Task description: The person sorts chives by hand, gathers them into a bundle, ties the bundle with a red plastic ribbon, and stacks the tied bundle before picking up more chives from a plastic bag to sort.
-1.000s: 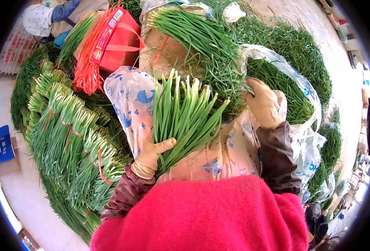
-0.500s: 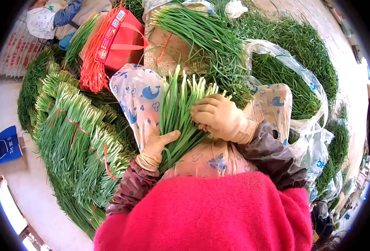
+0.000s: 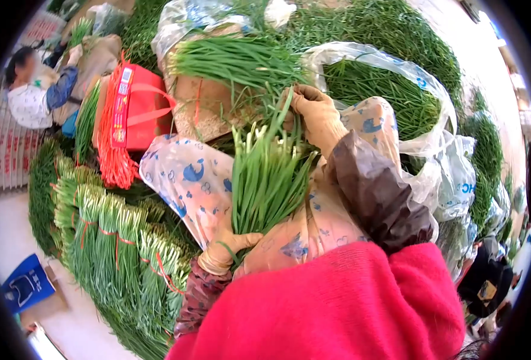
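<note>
A loose bunch of garlic chives (image 3: 268, 189) lies across my lap, pale cut ends pointing away from me. My left hand (image 3: 226, 247), in a cream glove, is closed around the lower leafy part, its thumb over the blades. Beyond the pale ends, my gloved right hand (image 3: 315, 114) pinches a few chive blades, its fingertips partly hidden. A larger pile of chives (image 3: 235, 60) rests on a board (image 3: 187, 99) in front of my knees. Clear plastic with blue whale prints (image 3: 187, 174) covers my legs.
Tied chive bundles (image 3: 115, 252) are stacked at left. Red ties (image 3: 114, 150) hang beside a red bag (image 3: 148, 108). A clear plastic bag (image 3: 448, 108) of greens stands right, with loose greens (image 3: 373, 30) behind. Another person (image 3: 34, 99) sits at the far left.
My right hand has moved up and away from the bunch, with a few blades in its fingers. My left hand still grips the bunch. The camera view has shifted.
</note>
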`<state>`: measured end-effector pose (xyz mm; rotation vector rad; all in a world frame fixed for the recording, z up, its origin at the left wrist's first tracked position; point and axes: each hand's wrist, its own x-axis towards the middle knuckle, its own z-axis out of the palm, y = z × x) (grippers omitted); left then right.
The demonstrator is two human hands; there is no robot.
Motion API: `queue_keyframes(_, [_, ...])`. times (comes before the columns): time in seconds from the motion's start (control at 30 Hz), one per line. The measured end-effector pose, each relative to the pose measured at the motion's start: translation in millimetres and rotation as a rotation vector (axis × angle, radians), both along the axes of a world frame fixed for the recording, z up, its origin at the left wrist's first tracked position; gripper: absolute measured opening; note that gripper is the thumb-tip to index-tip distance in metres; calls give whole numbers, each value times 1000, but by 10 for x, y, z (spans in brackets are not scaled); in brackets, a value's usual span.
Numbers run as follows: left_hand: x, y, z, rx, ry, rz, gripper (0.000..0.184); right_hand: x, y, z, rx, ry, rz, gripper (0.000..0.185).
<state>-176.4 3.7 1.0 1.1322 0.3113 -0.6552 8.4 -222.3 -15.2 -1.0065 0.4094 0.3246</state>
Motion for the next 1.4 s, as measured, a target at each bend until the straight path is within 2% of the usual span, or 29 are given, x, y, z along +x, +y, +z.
queue_keyframes(0.07, [7, -32, -13, -52, 7, 30, 90, 64, -115, -77, 123, 13, -58, 14])
queue_keyframes(0.13, [-19, -17, -115, -22, -53, 49, 87, 64, -138, -78, 148, -14, -90, 16])
queue_keyframes(0.23, [-94, -32, -99, -44, -58, 147, 80, 101, -149, -21, -15, 4, -142, 18])
queue_keyframes(0.3, [-65, -45, 64, -96, 13, 130, 83, 233, -430, -245, -32, -184, -130, 14])
queue_keyframes(0.33, [-65, -35, 137, -161, 83, 99, 86, 314, -573, -339, -4, -145, -175, 10])
queue_keyframes(0.37, [-124, 13, 58, -102, 4, 78, 77, 356, -642, -288, -51, -61, -179, 14])
queue_keyframes(0.4, [-140, 27, 74, -90, 8, 92, 77, 369, -720, -262, -119, -22, -18, 19])
queue_keyframes(0.47, [-122, -7, 102, -147, 108, 196, 69, 257, -779, -102, -810, -76, 540, 23])
queue_keyframes(0.5, [-105, -33, 101, -161, 112, 250, 61, 141, -709, 55, -1307, -231, 709, 27])
queue_keyframes(0.53, [-110, 9, 46, -70, 124, 219, 56, -13, -605, 207, -1802, -399, 864, 30])
queue_keyframes(0.57, [-81, -20, 65, -60, 137, 232, 58, -147, -477, 294, -1838, -560, 670, 33])
queue_keyframes(0.6, [-44, -51, 86, -50, 149, 245, 61, -231, -407, 372, -1666, -898, 503, 26])
queue_keyframes(0.63, [-26, -52, 83, -52, 145, 233, 56, -275, -280, 540, -1404, -899, 681, 18])
queue_keyframes(0.67, [-23, -51, 79, -47, 159, 236, 56, -385, -160, 562, -1095, -1022, 673, 13])
queue_keyframes(0.73, [-1, -41, 82, 14, 199, 199, 53, -538, 94, 609, -1138, -1447, 880, 16])
queue_keyframes(0.77, [11, -74, 104, -40, 184, 233, 50, -644, 209, 499, -1099, -1580, 816, 17])
queue_keyframes(0.87, [-15, -59, 25, -45, 190, 274, 50, -696, 322, 358, -980, -1695, 1012, 17])
queue_keyframes(1.0, [-21, -16, 61, -69, 207, 258, 51, -643, 316, 296, -856, -1740, 834, 14])
queue_keyframes(1.07, [-49, 58, -16, -32, 262, 168, 54, -568, 283, 428, -907, -1198, 1158, 12])
queue_keyframes(1.1, [-42, 39, 14, -36, 258, 157, 54, -581, 248, 485, -755, -1025, 815, 10])
queue_keyframes(1.13, [-32, 5, 71, -32, 188, 155, 59, -572, 273, 502, -646, -771, 615, 8])
queue_keyframes(1.2, [-23, -42, 90, -42, 112, 111, 65, -317, 286, 415, -136, -284, 349, 9])
queue_keyframes(1.27, [-15, -45, 65, 23, 19, 43, 75, -31, 168, 378, 19, -88, 217, 14])
queue_keyframes(1.3, [5, -69, 87, -37, 101, 71, 80, 96, 71, 265, 173, -75, 132, 16])
queue_keyframes(1.4, [-64, 62, -25, 21, 122, 0, 82, 443, -369, 60, 232, -36, -91, 13])
